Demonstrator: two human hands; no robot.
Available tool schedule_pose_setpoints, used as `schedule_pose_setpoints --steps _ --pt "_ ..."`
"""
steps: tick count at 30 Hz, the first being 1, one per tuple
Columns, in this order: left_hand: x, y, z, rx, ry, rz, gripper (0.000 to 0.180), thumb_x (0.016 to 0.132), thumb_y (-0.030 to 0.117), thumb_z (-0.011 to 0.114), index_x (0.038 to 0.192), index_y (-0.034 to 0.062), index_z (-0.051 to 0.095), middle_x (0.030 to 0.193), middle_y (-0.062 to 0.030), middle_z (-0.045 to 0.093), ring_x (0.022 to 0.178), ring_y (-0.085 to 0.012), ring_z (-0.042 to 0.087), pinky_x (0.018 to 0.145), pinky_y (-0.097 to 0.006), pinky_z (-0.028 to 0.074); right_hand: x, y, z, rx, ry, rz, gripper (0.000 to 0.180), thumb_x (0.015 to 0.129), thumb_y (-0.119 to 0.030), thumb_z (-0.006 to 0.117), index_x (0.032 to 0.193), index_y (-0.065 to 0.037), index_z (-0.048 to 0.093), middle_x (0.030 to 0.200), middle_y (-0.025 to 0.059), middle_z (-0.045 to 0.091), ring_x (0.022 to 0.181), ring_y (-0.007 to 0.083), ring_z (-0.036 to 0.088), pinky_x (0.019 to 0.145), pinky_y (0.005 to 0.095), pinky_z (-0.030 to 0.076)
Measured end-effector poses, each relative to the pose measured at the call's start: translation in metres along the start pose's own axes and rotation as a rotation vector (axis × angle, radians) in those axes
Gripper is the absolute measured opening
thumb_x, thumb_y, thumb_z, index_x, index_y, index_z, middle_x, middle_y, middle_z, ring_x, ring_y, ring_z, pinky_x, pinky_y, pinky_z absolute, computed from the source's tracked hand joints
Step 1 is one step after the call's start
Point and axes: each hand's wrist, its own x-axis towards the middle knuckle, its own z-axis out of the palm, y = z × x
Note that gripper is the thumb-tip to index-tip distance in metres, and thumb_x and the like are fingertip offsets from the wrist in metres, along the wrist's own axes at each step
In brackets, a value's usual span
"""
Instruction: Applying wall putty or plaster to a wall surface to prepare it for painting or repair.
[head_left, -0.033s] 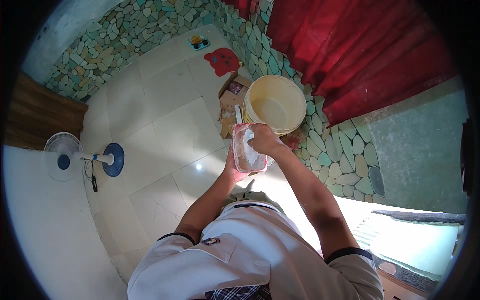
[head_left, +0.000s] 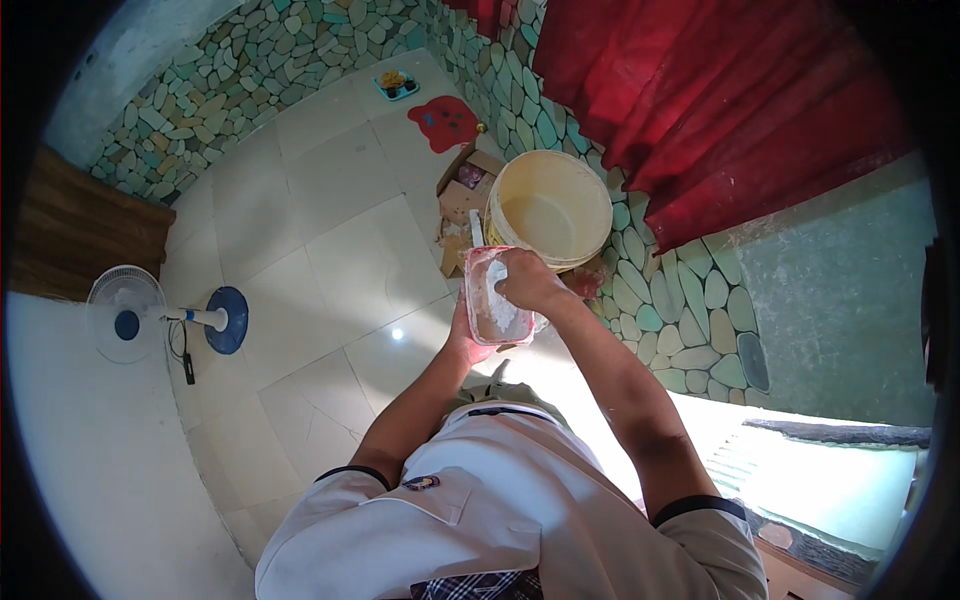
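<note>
My left hand (head_left: 463,338) is wrapped round the left side and underside of a rectangular plastic tub (head_left: 473,290) with a pinkish-red rim. A white, lumpy substance (head_left: 499,305) lies along the inside of the tub. My right hand (head_left: 528,279) reaches over the far right of the rim, its curled fingers down at the white substance. The fingertips are hidden, so whatever they pinch cannot be made out. Just beyond the tub stands a large cream bucket (head_left: 500,180), with pale residue on its inner wall. A white strip (head_left: 476,227) sticks up beside the bucket.
An opened cardboard box (head_left: 460,200) sits left of the bucket. Farther off are a red mat (head_left: 443,122) and a blue tray (head_left: 402,92). A fan (head_left: 127,312) with a blue base stands at left. A red curtain (head_left: 700,110) hangs along the stone-patterned wall at right.
</note>
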Motion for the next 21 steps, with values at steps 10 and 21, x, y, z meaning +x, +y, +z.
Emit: schedule_pose_setpoints --steps 10,21 --pt "-0.006 0.008 -0.001 0.066 -0.086 0.045 0.07 0.087 0.07 0.03 0.14 0.0241 0.037 0.137 -0.0043 0.046 0.124 -0.0284 0.046 0.096 -0.058 0.039 -0.014 -0.009 0.008 -0.036 -0.222 0.019 0.048 0.071 -0.022 0.069 0.112 0.002 0.059 0.109 0.0237 0.061 0.104 0.0355 0.059 0.091 0.0409 0.046" --pt "-0.008 0.013 -0.011 0.01 -0.091 -0.007 0.074 0.085 0.073 0.03 0.14 0.0232 0.037 0.137 -0.0078 0.046 0.12 -0.0301 0.05 0.094 -0.059 0.041 -0.016 -0.029 0.0 -0.031 -0.357 0.07 0.052 0.07 -0.026 0.07 0.112 0.003 0.059 0.109 0.0243 0.061 0.102 0.0346 0.06 0.09 0.0384 0.046"
